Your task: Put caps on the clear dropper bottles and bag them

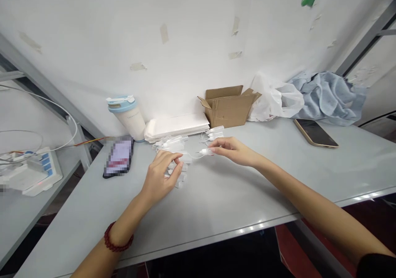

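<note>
Small translucent needle-tip bottles lie on the grey table. My right hand (230,149) pinches one such bottle (205,151) between thumb and fingers, its thin tip pointing left and a fine white strand curving below it. My left hand (162,173) is curled over several more bottles (185,167), thumb and index finger slightly apart, with no bottle visibly gripped. Behind the left hand lies a loose pile of similar bottles (173,142). A smaller group of bottles (215,133) rests just beyond my right hand. Some bottles are partly hidden under my left fingers.
Along the wall stand a blue-lidded cup (128,119), a stack of white envelopes (177,126), an open cardboard box (230,111), a white plastic bag (269,100) and blue cloth (331,98). Phones lie left (119,156) and right (315,133). A power strip (43,175) sits far left.
</note>
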Demonstrator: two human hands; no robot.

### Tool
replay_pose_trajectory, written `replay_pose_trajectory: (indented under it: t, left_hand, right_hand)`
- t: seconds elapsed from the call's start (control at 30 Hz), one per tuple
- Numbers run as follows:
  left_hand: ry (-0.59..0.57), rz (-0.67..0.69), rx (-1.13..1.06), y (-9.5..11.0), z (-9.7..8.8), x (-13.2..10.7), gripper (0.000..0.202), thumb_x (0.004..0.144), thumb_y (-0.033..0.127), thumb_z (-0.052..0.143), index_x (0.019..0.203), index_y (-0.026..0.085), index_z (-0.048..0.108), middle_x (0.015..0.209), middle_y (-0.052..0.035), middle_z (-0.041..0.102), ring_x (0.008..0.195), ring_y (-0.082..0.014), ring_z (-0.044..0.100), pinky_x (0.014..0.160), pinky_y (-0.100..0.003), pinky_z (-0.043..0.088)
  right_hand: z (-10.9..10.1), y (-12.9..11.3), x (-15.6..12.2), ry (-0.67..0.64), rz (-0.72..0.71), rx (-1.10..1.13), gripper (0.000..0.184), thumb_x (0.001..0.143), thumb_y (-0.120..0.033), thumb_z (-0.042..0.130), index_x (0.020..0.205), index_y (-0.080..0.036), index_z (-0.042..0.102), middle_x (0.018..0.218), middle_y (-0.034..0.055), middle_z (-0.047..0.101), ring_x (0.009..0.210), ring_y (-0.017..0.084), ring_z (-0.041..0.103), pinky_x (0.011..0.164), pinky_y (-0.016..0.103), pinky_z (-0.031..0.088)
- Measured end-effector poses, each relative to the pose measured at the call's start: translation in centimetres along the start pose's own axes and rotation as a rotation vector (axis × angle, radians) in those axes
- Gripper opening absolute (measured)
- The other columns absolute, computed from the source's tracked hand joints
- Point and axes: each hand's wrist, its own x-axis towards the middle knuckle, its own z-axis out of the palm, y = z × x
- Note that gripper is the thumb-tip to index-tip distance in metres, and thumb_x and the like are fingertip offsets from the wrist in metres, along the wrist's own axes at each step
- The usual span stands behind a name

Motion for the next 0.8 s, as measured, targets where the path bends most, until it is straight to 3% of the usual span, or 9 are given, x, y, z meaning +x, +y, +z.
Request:
replay_pose_trajectory:
  t: [0.2, 0.43, 0.8]
  left_hand:
    - [-0.097, -0.081, -0.056, 0.3, 0.2, -0.1, 0.017, 0.089, 0.020, 0.046, 0.095, 0.016, 0.061, 0.080, -0.0053, 0.063, 0.081, -0.0189, 0.053, 0.072, -0.031, 0.043]
    - [-0.159, -0.244, -0.103, 0.8, 0.2, -0.1, 0.021, 0.089, 0.026, 0.045, 0.077, 0.018, 0.060, 0.072, -0.0032, 0.060, 0.075, -0.0175, 0.051, 0.062, -0.026, 0.041]
    - [-0.219, -0.388, -0.236, 1.2, 0.4, -0.2, 0.019, 0.087, 0.029, 0.049, 0.080, 0.019, 0.064, 0.075, -0.0025, 0.061, 0.070, -0.0155, 0.050, 0.055, -0.022, 0.040]
  right_hand:
    - [0.7, 0.5, 0.2, -0.024, 0.018, 0.151, 0.024, 0.086, -0.036, 0.052, 0.092, -0.017, 0.065, 0.087, 0.0042, 0.065, 0.083, 0.017, 0.059, 0.079, 0.032, 0.044]
    - [1.3, 0.7, 0.2, -0.031, 0.009, 0.171, 0.022, 0.087, -0.034, 0.052, 0.092, -0.016, 0.064, 0.086, 0.0044, 0.065, 0.081, 0.016, 0.058, 0.076, 0.031, 0.044]
    - [1.7, 0.4, 0.0, -0.072, -0.007, 0.206, 0.021, 0.086, -0.034, 0.053, 0.092, -0.017, 0.064, 0.088, 0.0042, 0.065, 0.081, 0.015, 0.058, 0.076, 0.030, 0.044]
